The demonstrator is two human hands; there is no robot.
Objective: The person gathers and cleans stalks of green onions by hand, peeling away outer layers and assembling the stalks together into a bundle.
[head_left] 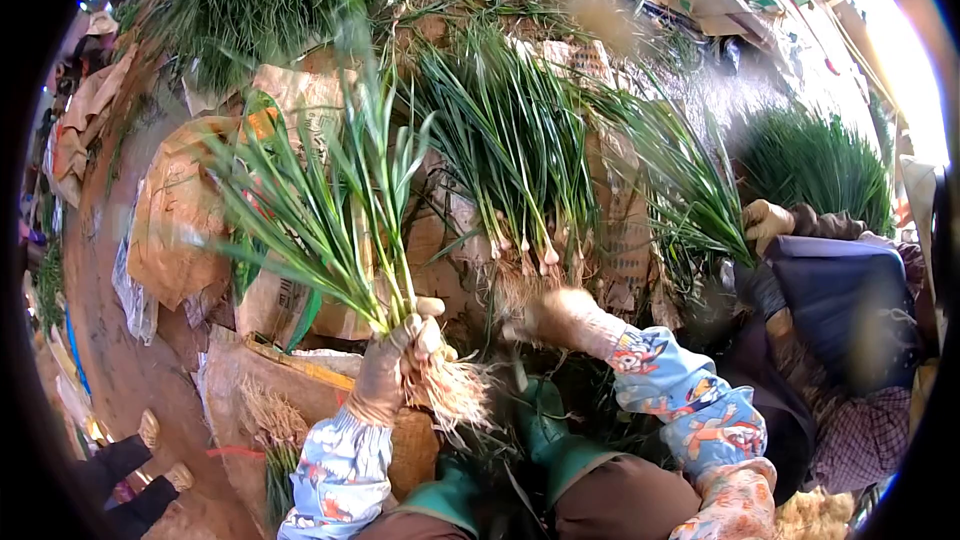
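Observation:
My left hand (398, 362), in a pale glove, is closed round the lower stems of a bunch of green garlic (345, 240). The leaves fan upward and to the left, and the pale stringy roots hang below my fist to the right. My right hand (568, 322), also gloved, is smeared by motion just below a pile of green garlic (515, 140). Small pinkish bulbs and roots at the pile's lower end lie close to that hand. Its fingers are too blurred to show whether they hold anything.
At right, another person's gloved hand (768, 225) grips leaves of more green garlic (690, 180). Heaps of greens (290, 10) lie at the back left and right. An orange sack (180, 210) is at left. A rooted bundle (275, 420) lies near my left sleeve.

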